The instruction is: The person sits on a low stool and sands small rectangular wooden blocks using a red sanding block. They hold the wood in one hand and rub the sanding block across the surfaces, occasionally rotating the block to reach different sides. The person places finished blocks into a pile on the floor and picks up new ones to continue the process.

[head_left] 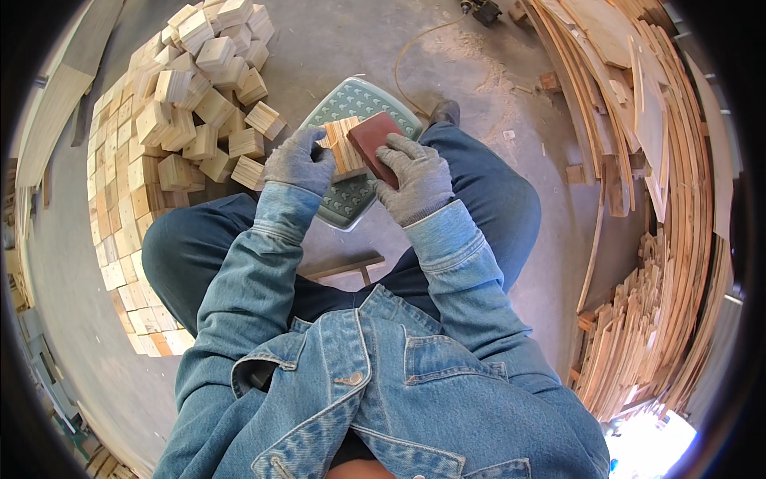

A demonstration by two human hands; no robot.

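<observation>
My left hand (pixel 302 160), in a grey knit glove, grips a pale striped wood block (pixel 341 145) at its left end. In my right hand (pixel 417 177), gloved the same way, is a flat reddish-brown sanding block (pixel 371 137), with my fingers and thumb along its right side. The sanding block touches or overlaps the right end of the wood block; its underside is hidden. Both are held over a grey-green plastic stool (pixel 391 102) with a raised pattern, standing between my knees.
A heap of loose wood blocks (pixel 211 108) lies at the far left, beside a neat stack of blocks (pixel 120 207). Long boards and strips (pixel 670 120) are piled along the right. A hose (pixel 401 68) runs to a dark tool (pixel 483 11). Sawdust (pixel 487 64) covers part of the floor.
</observation>
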